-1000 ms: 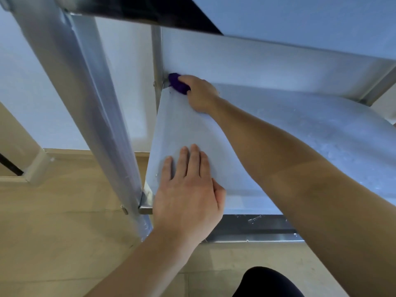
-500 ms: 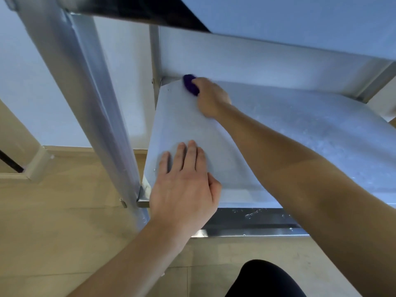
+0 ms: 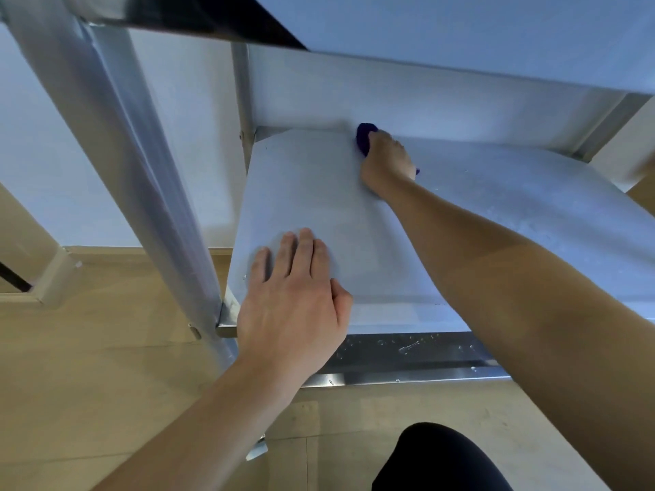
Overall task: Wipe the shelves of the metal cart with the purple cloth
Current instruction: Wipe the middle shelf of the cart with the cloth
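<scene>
Head view: purple cloth (image 3: 363,138) bunched in gripping right hand (image 3: 388,161), slid rightward from far-left corner along shelf (image 3: 496,214) back edge; left hand (image 3: 294,299) spread flat nearer, bracing. Stretch right of cloth likely unwiped.

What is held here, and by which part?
The right hand grips the bunched purple cloth, mostly hidden in the grip; the left hand holds nothing.

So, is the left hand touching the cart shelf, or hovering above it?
Touching. The head view shows the left hand lying flat on the shelf near its front left corner, fingers straight, with no gap visible under them.
</scene>
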